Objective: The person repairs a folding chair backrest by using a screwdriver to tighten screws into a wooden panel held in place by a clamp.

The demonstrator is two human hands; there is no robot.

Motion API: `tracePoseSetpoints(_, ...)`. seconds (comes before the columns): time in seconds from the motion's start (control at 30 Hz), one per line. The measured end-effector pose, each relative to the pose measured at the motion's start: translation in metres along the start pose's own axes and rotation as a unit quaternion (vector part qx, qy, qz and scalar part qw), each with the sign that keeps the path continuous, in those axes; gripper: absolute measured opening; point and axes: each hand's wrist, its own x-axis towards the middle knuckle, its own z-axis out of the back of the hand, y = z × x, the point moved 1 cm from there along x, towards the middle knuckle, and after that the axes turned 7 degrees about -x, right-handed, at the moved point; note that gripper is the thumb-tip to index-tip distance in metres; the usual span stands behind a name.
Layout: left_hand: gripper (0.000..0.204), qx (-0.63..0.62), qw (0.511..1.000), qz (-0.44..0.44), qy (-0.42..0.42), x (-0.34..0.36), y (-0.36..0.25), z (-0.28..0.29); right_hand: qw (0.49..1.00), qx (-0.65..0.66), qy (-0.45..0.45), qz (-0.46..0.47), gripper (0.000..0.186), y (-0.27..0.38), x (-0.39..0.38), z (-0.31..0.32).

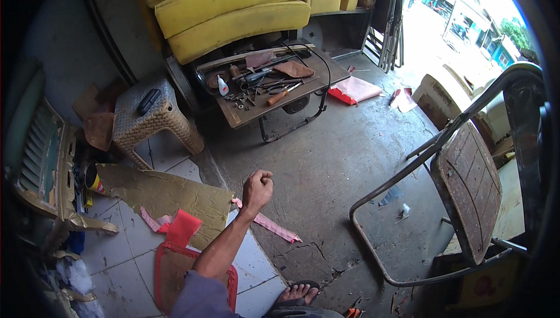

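Note:
My left hand is raised over the concrete floor, its fingers curled into a fist. Whatever it may hold is hidden. Behind the wrist, a narrow pink strip lies on the floor. Under my left forearm is a flat brown panel with red edging, partly covered by my sleeve. Beside it, a red and pink scrap of material rests on a creased tan sheet. My right hand is out of the picture.
A low table holds a white bottle, an orange-handled screwdriver and several tools. A woven-pattern stool stands left. A metal folding chair stands right. Yellow cushions are stacked behind. An orange-handled tool lies near my foot.

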Motion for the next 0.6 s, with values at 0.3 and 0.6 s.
tracePoseSetpoints(0.3,0.01,0.028,0.982,-0.151,-0.113,0.106,-0.034,0.023,0.999,-0.025,0.036,-0.009,0.047,0.011,-0.009,-0.028)
tracePoseSetpoints(0.6,0.015,0.079,0.966,-0.188,-0.161,0.164,-0.072,0.023,0.999,-0.029,0.038,-0.014,0.043,0.002,-0.011,-0.037)
